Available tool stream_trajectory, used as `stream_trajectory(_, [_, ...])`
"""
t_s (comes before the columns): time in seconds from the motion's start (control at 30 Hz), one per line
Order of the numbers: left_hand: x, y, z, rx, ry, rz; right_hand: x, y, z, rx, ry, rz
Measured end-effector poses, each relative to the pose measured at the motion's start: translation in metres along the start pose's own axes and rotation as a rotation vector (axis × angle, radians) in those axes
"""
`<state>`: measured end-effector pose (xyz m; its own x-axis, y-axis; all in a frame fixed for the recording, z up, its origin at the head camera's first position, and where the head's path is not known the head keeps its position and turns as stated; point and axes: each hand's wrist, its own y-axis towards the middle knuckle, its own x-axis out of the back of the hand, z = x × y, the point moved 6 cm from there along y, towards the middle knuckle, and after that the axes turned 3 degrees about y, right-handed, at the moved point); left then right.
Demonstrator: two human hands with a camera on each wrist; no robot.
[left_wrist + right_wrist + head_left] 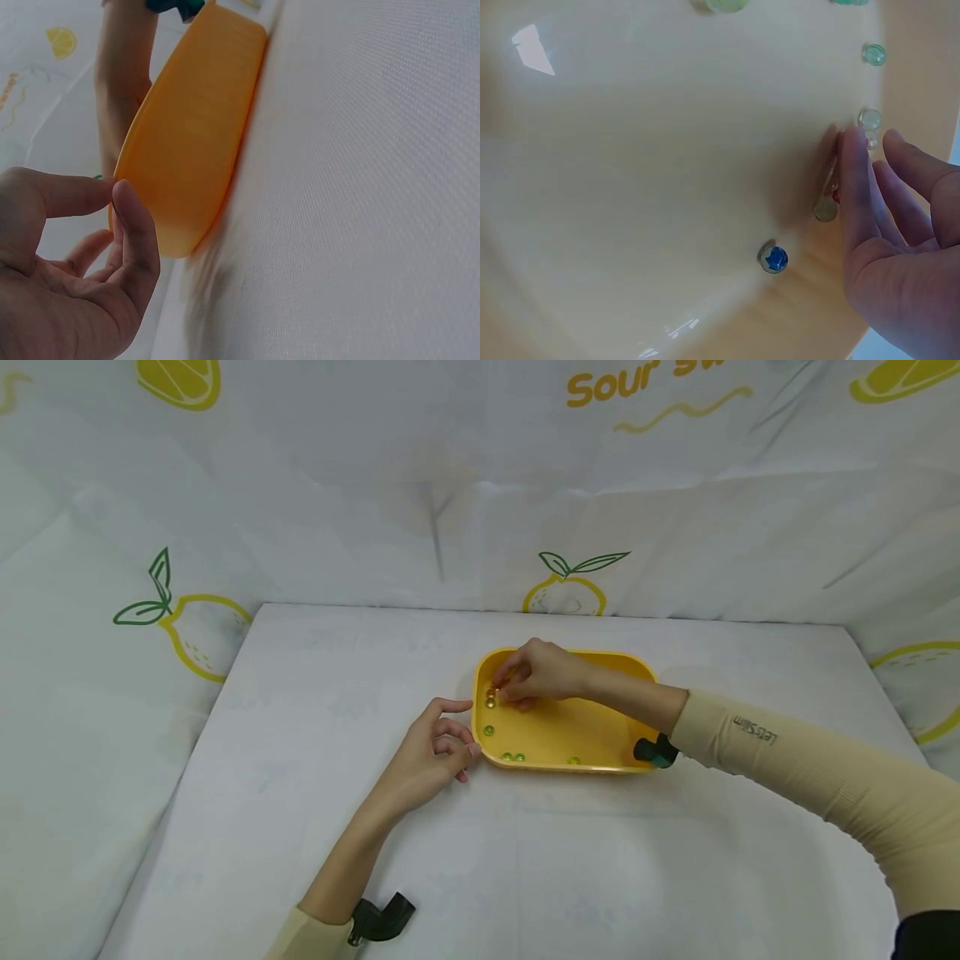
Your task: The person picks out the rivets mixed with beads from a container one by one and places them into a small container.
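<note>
A yellow tray (577, 735) holds several small glass marbles, green ones (489, 731) among them. My right hand (536, 670) reaches in at its left end, fingertips low by the amber-looking marbles (491, 702). In the right wrist view a gap shows between thumb and forefinger, with clear marbles (869, 119) right at the tips. Behind the hand's near edge a marble (825, 209) shows beside something reddish, partly hidden. My left hand (431, 756) rests at the tray's left front corner. Its forefinger touches the rim, the thumb set apart near the corner, the other fingers loosely bent.
A marble with a blue centre (774, 258) lies apart from the others on the tray floor. The tray stands on a white-covered table (300, 693), towards its back edge. Behind hangs a white lemon-print cloth (337, 510). Black mounts (384, 918) sit on both wrists.
</note>
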<state>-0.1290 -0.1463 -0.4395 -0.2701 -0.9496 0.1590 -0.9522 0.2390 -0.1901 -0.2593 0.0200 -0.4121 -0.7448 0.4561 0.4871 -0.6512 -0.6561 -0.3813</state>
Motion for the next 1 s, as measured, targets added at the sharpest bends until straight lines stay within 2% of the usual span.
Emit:
stream_trajectory(0.27, [-0.0004, -0.0007, -0.0009, -0.005, -0.004, -0.002, -0.0018, 0.0024, -0.0038, -0.007, -0.037, -0.033])
stream_trajectory(1.0, [-0.0005, -0.0005, 0.0003, -0.001, 0.007, -0.002, -0.0059, 0.0041, -0.0052, -0.021, -0.055, -0.027])
